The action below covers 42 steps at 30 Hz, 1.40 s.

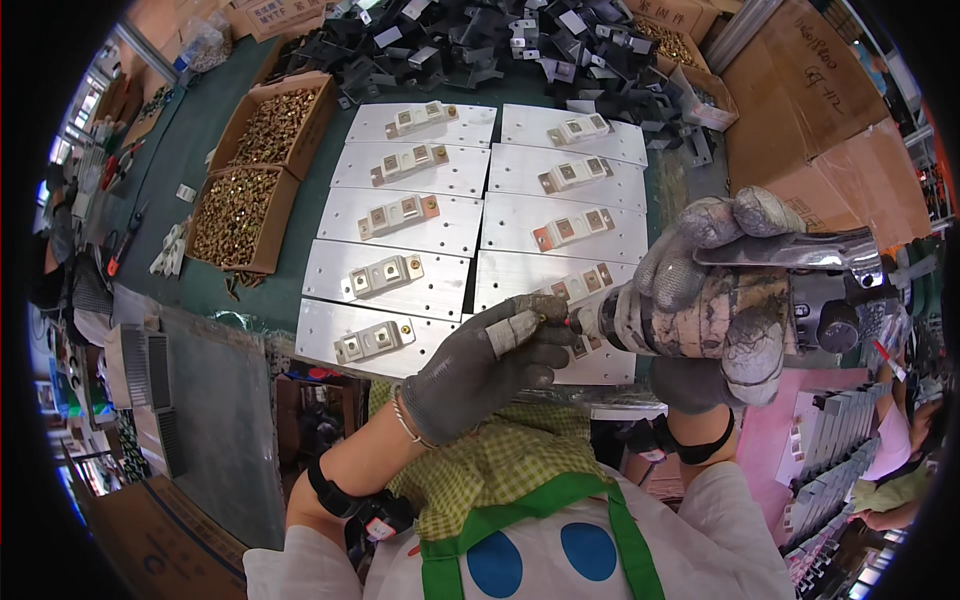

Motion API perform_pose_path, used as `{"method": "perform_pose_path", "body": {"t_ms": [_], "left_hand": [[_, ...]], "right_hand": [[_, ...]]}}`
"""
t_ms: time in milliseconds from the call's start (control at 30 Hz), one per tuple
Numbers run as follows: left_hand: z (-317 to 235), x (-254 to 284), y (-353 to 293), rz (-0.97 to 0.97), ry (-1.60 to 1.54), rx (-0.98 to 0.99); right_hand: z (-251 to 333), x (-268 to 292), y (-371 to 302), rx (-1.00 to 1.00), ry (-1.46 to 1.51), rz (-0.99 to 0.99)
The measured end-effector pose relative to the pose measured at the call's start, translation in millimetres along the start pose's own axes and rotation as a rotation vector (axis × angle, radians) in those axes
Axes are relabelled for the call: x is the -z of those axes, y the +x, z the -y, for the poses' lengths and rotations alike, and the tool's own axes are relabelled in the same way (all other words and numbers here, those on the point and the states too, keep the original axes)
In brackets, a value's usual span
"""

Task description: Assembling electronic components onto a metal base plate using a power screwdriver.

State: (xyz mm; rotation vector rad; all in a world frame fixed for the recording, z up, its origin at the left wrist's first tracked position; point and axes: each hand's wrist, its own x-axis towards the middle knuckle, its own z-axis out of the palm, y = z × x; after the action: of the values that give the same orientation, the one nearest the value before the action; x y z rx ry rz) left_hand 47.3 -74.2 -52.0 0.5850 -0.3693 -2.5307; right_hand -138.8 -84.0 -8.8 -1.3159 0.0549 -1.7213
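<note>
My right hand (712,262), in a worn grey-white glove, is wrapped around a power screwdriver (690,312) with a scuffed, taped body and a metal lever. The tool lies sideways, its nose pointing left. My left hand (488,352), in a dark grey glove with a taped finger, pinches at the tip of the screwdriver; a small brass-coloured glint shows there, but what the fingers hold is mostly hidden. Beneath both hands lie two columns of silver metal plates (385,322), each carrying a pale block (383,275) with square metal contacts. Brass-coloured screws show in some blocks.
Left of the plates stand two cardboard boxes of brass-coloured screws (236,215). Black metal brackets (440,55) are heaped along the far side. A large cardboard carton (815,110) rises at the right. Other people work at both sides; a screwdriver (127,238) lies far left.
</note>
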Motion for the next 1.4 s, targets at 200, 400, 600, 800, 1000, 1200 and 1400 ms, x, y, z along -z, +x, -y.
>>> {"method": "perform_pose_path", "body": {"t_ms": [200,400,600,800,1000,1200,1400], "left_hand": [[4,9,6,-0.017,-0.053,-0.023],[2,7,11,0.076,-0.046,0.013],[1,2,12,0.09,0.177,0.017],[-8,14,28,-0.417,1.416,-0.518],[6,17,41,-0.519,1.959,-0.733],[7,13,46,-0.499,2.004,-0.697],[8,16,46,-0.488,2.006,-0.694]], "right_hand": [[23,-6,1,-0.166,-0.047,0.09],[28,-11,18,-0.146,-0.048,0.146],[29,-7,25,-0.137,-0.044,0.187],[34,9,17,-0.109,0.037,-0.301],[29,67,0,-0.251,-0.305,-0.186],[19,54,-6,-0.396,-0.548,-0.39],[17,62,-10,-0.359,-0.514,-0.245]]}}
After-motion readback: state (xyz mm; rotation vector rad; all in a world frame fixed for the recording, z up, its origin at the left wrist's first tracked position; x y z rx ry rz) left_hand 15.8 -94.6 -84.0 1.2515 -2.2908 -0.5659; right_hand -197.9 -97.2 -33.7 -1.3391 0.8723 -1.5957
